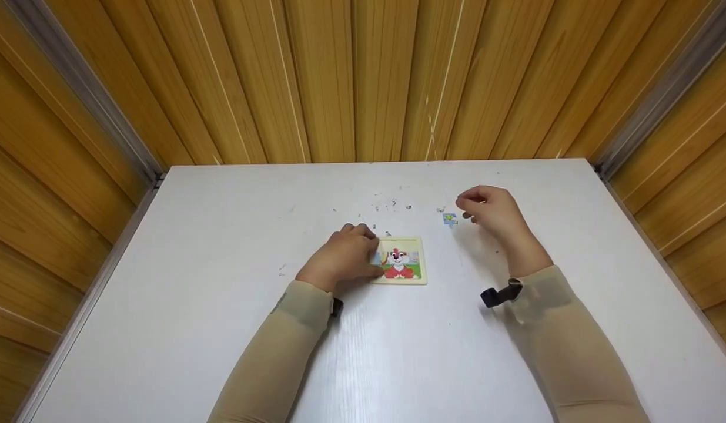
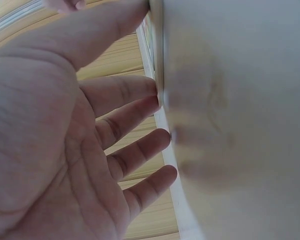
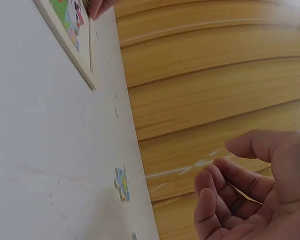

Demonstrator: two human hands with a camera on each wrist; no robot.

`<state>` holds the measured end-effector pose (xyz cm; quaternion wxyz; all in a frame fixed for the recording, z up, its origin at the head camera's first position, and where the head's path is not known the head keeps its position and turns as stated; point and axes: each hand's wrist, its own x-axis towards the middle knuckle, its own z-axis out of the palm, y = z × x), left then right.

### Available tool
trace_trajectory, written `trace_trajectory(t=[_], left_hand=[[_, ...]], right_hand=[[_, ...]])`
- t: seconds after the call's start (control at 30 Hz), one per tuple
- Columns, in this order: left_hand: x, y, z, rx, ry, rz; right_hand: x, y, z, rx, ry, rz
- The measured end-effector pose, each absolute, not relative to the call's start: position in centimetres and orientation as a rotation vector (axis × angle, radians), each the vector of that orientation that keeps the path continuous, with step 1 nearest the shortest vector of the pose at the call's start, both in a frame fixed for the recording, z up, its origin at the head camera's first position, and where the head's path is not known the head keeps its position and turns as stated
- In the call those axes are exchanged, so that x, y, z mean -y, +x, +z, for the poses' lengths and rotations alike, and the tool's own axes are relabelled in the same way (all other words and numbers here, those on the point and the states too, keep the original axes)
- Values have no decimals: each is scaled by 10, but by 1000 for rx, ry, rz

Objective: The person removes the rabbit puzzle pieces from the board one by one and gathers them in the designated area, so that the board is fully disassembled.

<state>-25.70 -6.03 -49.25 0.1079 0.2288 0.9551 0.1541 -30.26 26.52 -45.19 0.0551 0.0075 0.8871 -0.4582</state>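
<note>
Nearest to the camera, two forearms in beige sleeves reach forward over the white counter (image 1: 221, 235); each wrist carries a small black camera.

The left hand (image 1: 343, 255) lies palm down on the counter, and it rests against the left edge of the small square wooden puzzle board with a cartoon rabbit picture (image 1: 399, 261). In the left wrist view its fingers (image 2: 135, 152) are straight and a little spread, and the fingertips touch the edge of the board. They press on it and do not curl around it.

The picture on the board looks nearly complete from above, so I judge that most of the pieces are already in place. If there is a gap, I cannot see it, because the left hand covers the left part of the frame.

A little farther and to the right, one loose blue puzzle piece with a yellow spot (image 1: 450, 218) lies flat on the counter, apart from the board. It seems this piece is what remains to be placed.

The right hand (image 1: 491, 210) hovers just beside this piece, on its right, with the wrist raised. Its fingers (image 3: 225, 187) are loosely curled and apart, and they hold nothing; they do not touch the piece.

Behind the board, some tiny dark specks (image 1: 392, 205) are scattered on the counter. At the far end stand the wooden plank walls (image 1: 363, 76).
</note>
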Motion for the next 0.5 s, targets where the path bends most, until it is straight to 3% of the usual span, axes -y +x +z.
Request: trace_trajectory(t=[0.5], left_hand=[[60,-262,-500,-2800,666,475]], right_hand=[[-190,-284,-462,-2487,-242,-1629]])
